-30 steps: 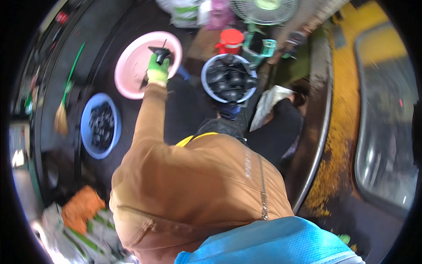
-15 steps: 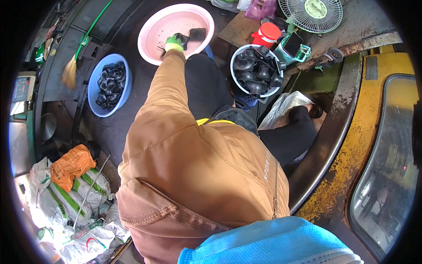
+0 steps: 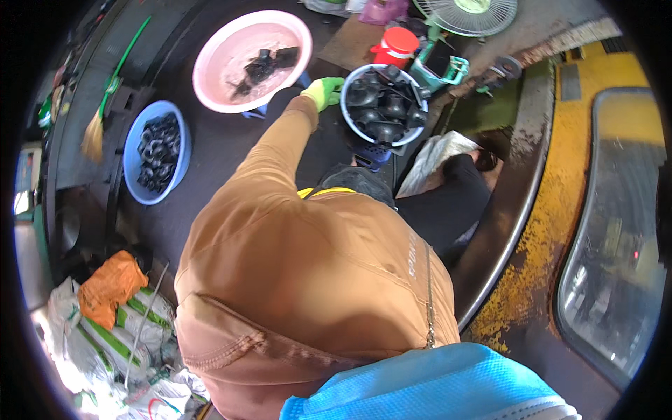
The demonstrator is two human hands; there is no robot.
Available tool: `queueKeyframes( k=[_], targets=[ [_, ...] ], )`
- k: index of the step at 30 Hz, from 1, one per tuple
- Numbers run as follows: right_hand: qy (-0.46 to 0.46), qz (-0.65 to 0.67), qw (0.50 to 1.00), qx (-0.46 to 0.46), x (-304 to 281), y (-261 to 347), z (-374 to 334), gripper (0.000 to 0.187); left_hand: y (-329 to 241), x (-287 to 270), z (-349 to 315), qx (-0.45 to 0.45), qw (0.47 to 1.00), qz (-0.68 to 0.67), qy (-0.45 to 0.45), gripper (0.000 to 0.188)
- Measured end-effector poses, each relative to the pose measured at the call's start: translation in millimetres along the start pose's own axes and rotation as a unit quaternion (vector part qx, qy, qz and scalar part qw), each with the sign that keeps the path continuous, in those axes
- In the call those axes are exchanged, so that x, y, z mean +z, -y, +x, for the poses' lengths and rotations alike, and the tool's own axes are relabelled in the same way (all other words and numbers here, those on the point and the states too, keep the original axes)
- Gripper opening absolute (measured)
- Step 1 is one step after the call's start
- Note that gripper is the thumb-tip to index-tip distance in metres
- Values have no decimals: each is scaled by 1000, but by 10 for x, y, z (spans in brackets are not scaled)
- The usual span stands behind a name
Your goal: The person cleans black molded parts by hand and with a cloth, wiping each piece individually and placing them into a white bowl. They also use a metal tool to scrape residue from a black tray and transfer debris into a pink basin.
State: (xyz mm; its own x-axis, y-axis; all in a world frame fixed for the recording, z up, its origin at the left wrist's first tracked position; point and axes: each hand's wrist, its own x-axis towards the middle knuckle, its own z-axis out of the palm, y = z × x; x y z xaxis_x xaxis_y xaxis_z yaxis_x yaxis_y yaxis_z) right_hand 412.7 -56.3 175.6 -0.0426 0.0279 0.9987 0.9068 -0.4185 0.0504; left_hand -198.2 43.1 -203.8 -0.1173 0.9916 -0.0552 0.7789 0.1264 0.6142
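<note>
My left hand (image 3: 324, 92), in a green-yellow glove, reaches forward beside the left rim of the round pale bowl (image 3: 346, 112). Its fingers point toward that rim and look loosely stretched, with nothing visible in them. Whether they touch the rim I cannot tell. Black cup-shaped molded parts (image 3: 394, 105) fill the bowl. Dark pieces (image 3: 260, 67), blurred, lie inside the pink basin (image 3: 207, 82) to the left of the hand. My right hand does not show.
A blue tub (image 3: 185, 155) of small black parts stands at left. Behind the bowl are a red lidded container (image 3: 397, 46), a green basket (image 3: 455, 70) and a fan (image 3: 483, 17). A yellow machine (image 3: 553, 231) borders the right; sacks (image 3: 105, 343) lie lower left.
My left hand has left the pink basin and moved right to the pale bowl. The dark piece it was touching now lies among others in the basin. The whole view has shifted slightly.
</note>
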Motion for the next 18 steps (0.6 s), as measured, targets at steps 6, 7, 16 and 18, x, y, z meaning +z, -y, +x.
queueKeyframes(
  k=[6, 7, 16, 18],
  targets=[
    [-8, -69, 998, 9, -204, -112, 93, 85, 142, 143, 101, -140, 928, -344, 10, 52],
    [-1, -79, 997, 15, -237, -125, 84, 85, 191, 190, 121, -75, 959, -272, -40, 24],
    [4, -110, 993, 49, -471, -165, 14, 85, 443, 313, 299, -341, 725, -594, -75, 43],
    [7, -108, 993, 50, -491, -157, 3, 85, 475, 326, 315, -342, 723, -596, -76, 45]
  ],
)
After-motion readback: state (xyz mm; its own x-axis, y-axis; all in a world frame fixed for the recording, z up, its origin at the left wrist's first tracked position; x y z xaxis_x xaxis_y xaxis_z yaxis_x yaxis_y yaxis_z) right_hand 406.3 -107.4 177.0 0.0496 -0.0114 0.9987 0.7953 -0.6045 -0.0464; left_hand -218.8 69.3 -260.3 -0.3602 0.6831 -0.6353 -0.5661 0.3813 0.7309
